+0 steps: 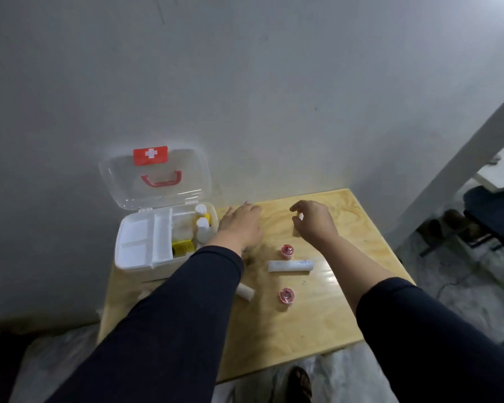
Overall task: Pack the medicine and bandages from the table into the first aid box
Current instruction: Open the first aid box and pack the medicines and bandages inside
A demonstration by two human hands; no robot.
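First aid box (134, 251) overhangs the table's (346, 301) left edge.

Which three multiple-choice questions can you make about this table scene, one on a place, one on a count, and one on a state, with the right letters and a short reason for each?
1. Where does the first aid box stand?
A. at the table's far left corner
B. at the table's near right corner
C. on the floor

2. How many small pink-capped round containers lie on the table?
A. none
B. two
C. five

3. What is the state of the box's lid?
A. shut and latched
B. taken off and laid on the table
C. open, standing upright

Answers:
1. A: the box sits at the far left corner, beside the left hand.
2. B: one container lies just beyond the long white roll, the other container nearer the person.
3. C: the clear lid stands raised behind the box, its red cross label facing the camera.
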